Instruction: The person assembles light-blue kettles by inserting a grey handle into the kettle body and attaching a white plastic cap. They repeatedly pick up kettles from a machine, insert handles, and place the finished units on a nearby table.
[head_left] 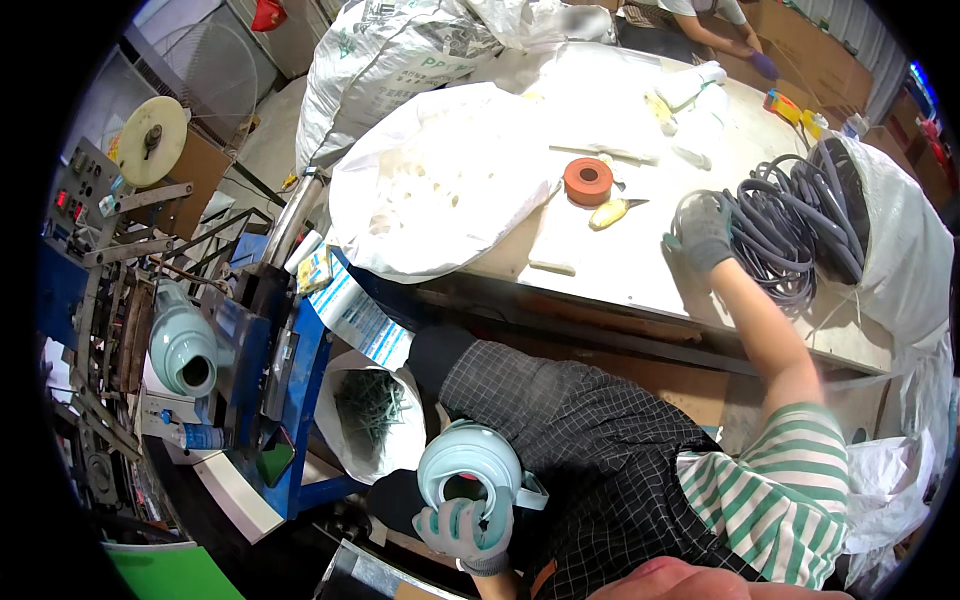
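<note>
My left hand, in a grey-and-teal work glove, grips the rim of a pale teal plastic housing. The rounded part has a wide opening and rests by my lap. On the table, my right hand, in a grey glove, is closed at the left end of a coiled bundle of dark grey tubing. Its back hides most of the fingers. The tubing spills from a white woven sack. Left of that hand lie a yellow-handled knife and an orange-red tape roll.
A white sack of small pale parts covers the table's left end. A bag of thin greenish strips stands beside my legs. Another teal housing sits on the machine at left. A co-worker's arm shows at the far side.
</note>
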